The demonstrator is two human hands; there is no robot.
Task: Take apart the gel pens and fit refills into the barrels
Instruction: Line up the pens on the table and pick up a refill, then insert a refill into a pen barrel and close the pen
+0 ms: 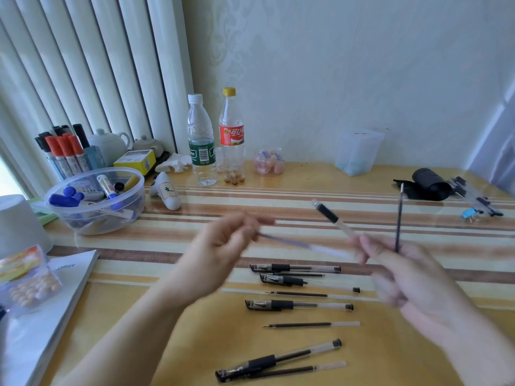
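Holding a refill (301,244) in left hand (223,240), barrel (333,218) in right hand (395,263)

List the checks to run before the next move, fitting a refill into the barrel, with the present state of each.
1. Barrel in the right hand: ok, gripped low, black-grip end up.
2. Dark refill in the same hand: ok, upright beside the barrel.
3. Left hand holding the blurred refill: ok, pinched at one end.
4. Which end of that refill faces the barrel: cannot tell, motion blur.
5. Barrel's open end clear: cannot tell, hidden in the fingers.
6. Spare refills on the table: ok, several lie among the pens.
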